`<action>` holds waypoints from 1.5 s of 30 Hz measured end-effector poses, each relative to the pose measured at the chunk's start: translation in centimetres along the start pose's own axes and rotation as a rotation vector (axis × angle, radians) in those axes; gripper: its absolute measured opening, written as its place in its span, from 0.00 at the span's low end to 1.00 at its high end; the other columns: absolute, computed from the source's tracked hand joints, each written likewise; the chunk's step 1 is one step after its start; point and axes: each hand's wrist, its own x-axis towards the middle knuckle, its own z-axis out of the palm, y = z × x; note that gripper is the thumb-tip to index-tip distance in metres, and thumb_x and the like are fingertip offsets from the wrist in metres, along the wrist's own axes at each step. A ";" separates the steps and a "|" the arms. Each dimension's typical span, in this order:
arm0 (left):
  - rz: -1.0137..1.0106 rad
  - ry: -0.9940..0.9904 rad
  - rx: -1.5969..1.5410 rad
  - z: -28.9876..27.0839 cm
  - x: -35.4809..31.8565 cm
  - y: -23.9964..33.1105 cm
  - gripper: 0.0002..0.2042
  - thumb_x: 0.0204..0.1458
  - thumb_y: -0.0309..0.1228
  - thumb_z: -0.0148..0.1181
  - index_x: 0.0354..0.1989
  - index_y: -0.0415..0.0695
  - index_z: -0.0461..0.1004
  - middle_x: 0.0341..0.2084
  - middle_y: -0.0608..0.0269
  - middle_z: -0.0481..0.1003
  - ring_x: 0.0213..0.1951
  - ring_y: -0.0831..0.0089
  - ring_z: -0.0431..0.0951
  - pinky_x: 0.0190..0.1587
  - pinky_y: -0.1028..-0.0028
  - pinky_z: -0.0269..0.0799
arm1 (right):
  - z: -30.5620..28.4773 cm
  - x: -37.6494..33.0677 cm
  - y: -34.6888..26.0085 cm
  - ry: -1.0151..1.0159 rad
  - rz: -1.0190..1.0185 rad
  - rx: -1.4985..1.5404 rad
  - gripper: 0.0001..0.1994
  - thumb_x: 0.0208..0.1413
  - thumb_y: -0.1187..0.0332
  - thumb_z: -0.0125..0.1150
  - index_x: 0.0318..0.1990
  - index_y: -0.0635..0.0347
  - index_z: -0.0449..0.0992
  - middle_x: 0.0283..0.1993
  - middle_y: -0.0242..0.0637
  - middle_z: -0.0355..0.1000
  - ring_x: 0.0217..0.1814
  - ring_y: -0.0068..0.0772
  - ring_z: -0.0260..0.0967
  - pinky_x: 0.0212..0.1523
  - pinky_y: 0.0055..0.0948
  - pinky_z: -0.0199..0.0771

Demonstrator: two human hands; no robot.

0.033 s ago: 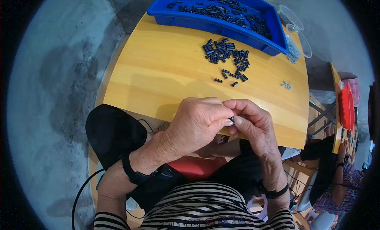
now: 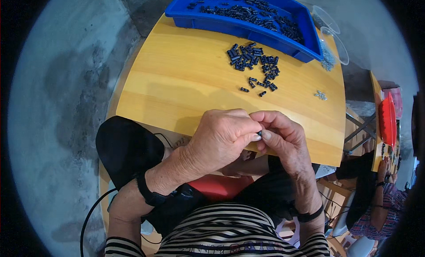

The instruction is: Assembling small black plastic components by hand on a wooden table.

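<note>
— What has she got between her hands?

— A small dark piece (image 2: 259, 133), short and stubby, at the near edge of the table (image 2: 177, 88). The left hand (image 2: 221, 139) and the right hand (image 2: 283, 139) meet over it, fingers (image 2: 254, 136) of both pinched shut on it from either side, tips touching.

— What's the table like?

— Smooth yellow wood with a faint grain, its edge rounded. Bare concrete floor (image 2: 57, 102) to the left, grey and blotchy.

— And the rest of those pieces?

— A loose heap of little black cylinders (image 2: 254, 62) lies on the far part of the table, a few strays scattered nearer. Just beyond it stands a blue plastic tray (image 2: 186, 11), shallow and rectangular, with many more of the same black pieces spread along its bottom.

— Anything else on there?

— A tiny cluster of pale, shiny bits (image 2: 320, 95) toward the right edge. Beside the tray's right end sit clear plastic cups (image 2: 330, 24); I cannot tell what is in them.

— Her wrists?

— A black band on each.
</note>
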 end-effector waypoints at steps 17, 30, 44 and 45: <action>-0.087 0.119 -0.049 -1.6 0.1 0.0 0.04 0.46 0.21 0.64 0.31 0.37 0.78 0.22 0.58 0.75 0.24 0.70 0.77 0.27 0.74 0.71 | 0.9 -0.4 0.4 0.178 -0.139 0.101 0.11 0.62 0.72 0.53 0.51 0.63 0.72 0.31 0.26 0.69 0.26 0.14 0.60 0.26 0.16 0.62; -0.282 0.258 -0.175 -5.7 -0.2 0.1 0.06 0.51 0.19 0.61 0.38 0.34 0.79 0.27 0.61 0.76 0.26 0.80 0.76 0.29 0.82 0.72 | 1.0 3.0 -1.0 0.351 -0.514 -0.715 0.10 0.49 0.81 0.62 0.40 0.64 0.76 0.34 0.40 0.71 0.31 0.34 0.71 0.34 0.27 0.73; -0.308 0.164 -0.263 -5.0 -0.5 0.0 0.05 0.50 0.20 0.62 0.35 0.35 0.80 0.25 0.65 0.75 0.26 0.81 0.74 0.29 0.81 0.70 | 1.2 7.7 0.2 0.326 -0.820 -0.937 0.05 0.52 0.71 0.62 0.36 0.57 0.74 0.31 0.35 0.73 0.25 0.36 0.69 0.25 0.31 0.69; -0.311 0.165 -0.260 -5.0 -0.5 0.2 0.05 0.50 0.20 0.62 0.35 0.35 0.80 0.25 0.65 0.75 0.26 0.81 0.74 0.29 0.81 0.70 | 1.3 7.1 0.0 0.324 -0.821 -0.933 0.05 0.52 0.71 0.62 0.36 0.57 0.74 0.31 0.35 0.73 0.25 0.36 0.69 0.25 0.31 0.69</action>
